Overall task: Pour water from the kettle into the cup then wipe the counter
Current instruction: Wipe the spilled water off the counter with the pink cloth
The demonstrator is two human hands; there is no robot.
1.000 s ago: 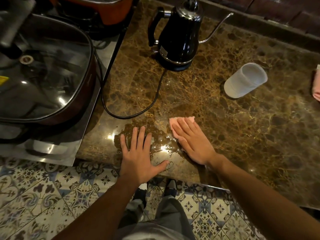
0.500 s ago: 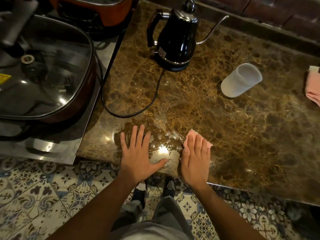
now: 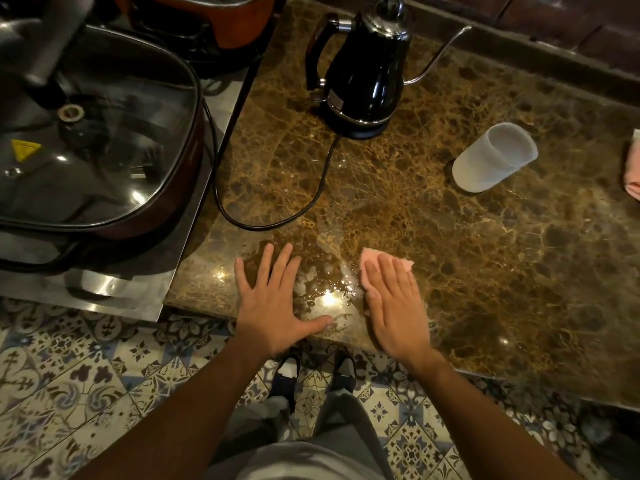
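A black gooseneck kettle [image 3: 363, 74] stands on its base at the back of the brown marble counter [image 3: 502, 254]. To its right is a frosted white cup [image 3: 491, 157]. My right hand [image 3: 394, 303] lies flat on a pink cloth [image 3: 372, 259], pressing it onto the counter near the front edge. My left hand [image 3: 272, 303] rests flat beside it, fingers spread, holding nothing. Between the two hands glistens a wet patch [image 3: 322, 289].
The kettle's black cord [image 3: 277, 223] loops across the counter toward the left. A large lidded electric pan [image 3: 93, 140] sits on a steel surface at left. Another pink cloth [image 3: 633, 171] lies at the right edge. Patterned floor tiles are below.
My right hand slid the pink cloth from further back toward the front edge, then slightly forward again beside the wet patch. My left hand has stayed flat in place.
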